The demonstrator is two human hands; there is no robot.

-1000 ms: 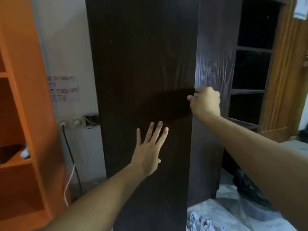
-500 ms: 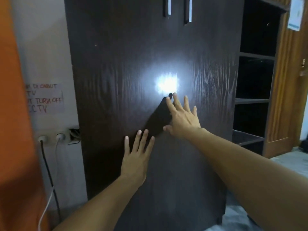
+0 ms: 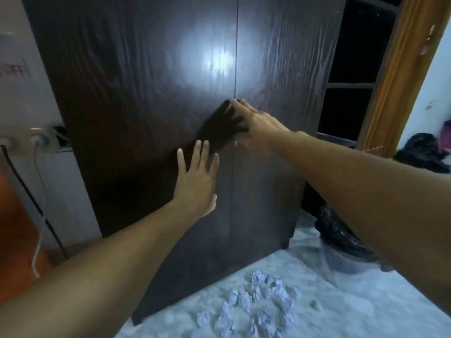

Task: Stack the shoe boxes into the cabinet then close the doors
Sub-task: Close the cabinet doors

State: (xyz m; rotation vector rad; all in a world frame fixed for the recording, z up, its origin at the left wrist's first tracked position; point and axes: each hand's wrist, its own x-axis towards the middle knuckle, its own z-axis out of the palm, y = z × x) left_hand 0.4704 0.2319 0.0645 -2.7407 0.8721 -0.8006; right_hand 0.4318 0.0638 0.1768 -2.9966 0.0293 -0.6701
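Both palms flat on doors.
My left hand [image 3: 195, 184] left of seam [image 3: 235, 69]; right hand [image 3: 258, 128] across it, fingers straight.

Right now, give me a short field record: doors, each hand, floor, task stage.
doors: both dark cabinet doors look shut, only the thin seam between them
left hand: flat, fingers spread, on the left door
right hand: flat, fingertips at the seam
floor: crumpled paper balls in front of the cabinet
task stage: doors being pressed closed; shoe boxes not visible
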